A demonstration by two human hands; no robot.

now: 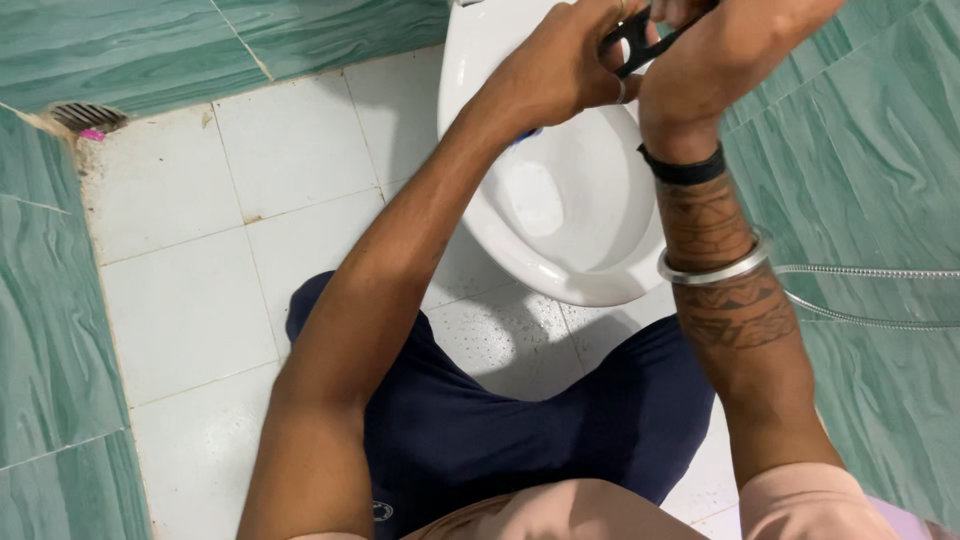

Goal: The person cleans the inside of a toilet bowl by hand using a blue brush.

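Your left hand [560,75] and your right hand [700,50] met at the top middle of the frame, above the white toilet bowl [570,220]. Both had their fingers curled around a small black thing [635,40], so each grip was closed on it. I could not tell what the black thing was. A drain [85,117] sat in the upper left corner of the white tile floor [180,300].
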